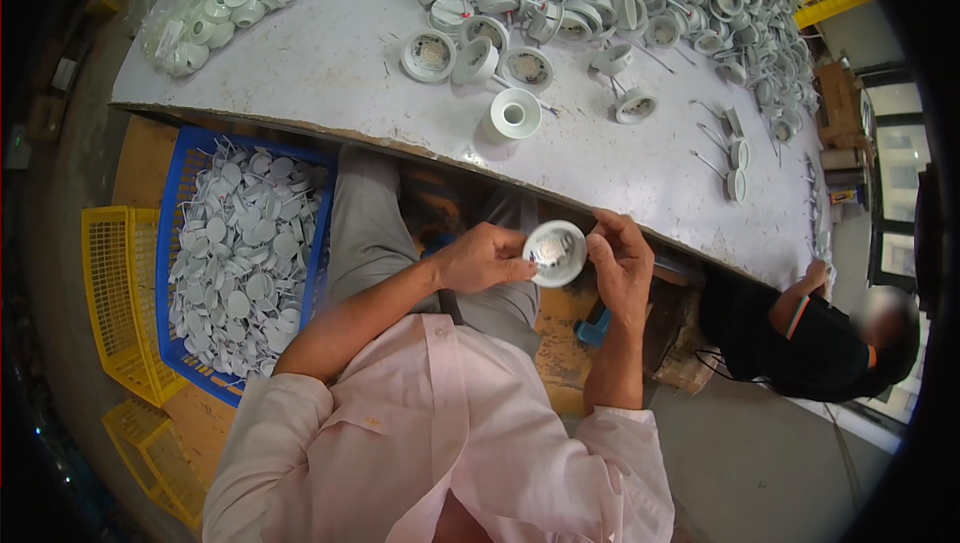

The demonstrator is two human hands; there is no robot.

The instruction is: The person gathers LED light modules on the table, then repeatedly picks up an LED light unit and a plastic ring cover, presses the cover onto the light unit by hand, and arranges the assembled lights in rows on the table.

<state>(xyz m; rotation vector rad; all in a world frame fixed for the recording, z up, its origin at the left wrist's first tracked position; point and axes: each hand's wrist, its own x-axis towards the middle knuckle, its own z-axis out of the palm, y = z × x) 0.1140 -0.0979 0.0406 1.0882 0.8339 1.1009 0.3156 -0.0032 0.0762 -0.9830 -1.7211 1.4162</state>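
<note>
Lamp shell [555,254]: numbered one, hung above the lap beside the counter [340,115], inside facing up.
Left grip [482,258]: pinched the shell's rim, thumb on top.
Right grip [622,261]: curved around the opposite rim, thumb and fingers partly spread; could not tell if touching.
Drop risk: could have fallen lapward, perhaps from a loosened left pinch.
Blue crate [168,243]: numbered one, brimmed with white discs [240,263] past counting.
Yellow crates [122,288] at left: numbered two.
Holed cup [513,118]: stood alone near the edge.
Wired pieces [736,186] at right: lay three in a row.
Heap [590,28]: sprawled past counting.
</note>
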